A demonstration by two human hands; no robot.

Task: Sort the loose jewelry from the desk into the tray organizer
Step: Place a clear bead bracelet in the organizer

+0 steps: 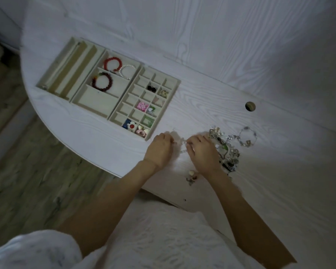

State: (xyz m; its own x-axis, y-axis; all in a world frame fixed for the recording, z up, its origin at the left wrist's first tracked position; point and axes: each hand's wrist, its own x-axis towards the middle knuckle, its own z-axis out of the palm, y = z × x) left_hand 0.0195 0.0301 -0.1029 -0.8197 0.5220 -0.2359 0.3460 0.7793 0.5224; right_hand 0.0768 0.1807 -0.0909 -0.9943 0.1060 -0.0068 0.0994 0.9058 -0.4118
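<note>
Head view: the tray organizer (107,88) lies on the white desk (241,74). Its middle section holds a red bracelet (111,64), a pearl bracelet (126,71) and a dark red bracelet (101,81); its small cells hold earrings. Just right of the tray, left hand (160,149) and right hand (201,151) pinch a pale beaded bracelet (180,144) between them. The loose jewelry (228,146) sits beyond, glinting silver.

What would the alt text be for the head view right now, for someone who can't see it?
Both hands, left hand and right hand, hold a pale beaded bracelet over a white desk, beside a pile of loose jewelry. To the left sits a beige tray organizer, with bracelets and small colourful pieces already in some compartments.
</note>
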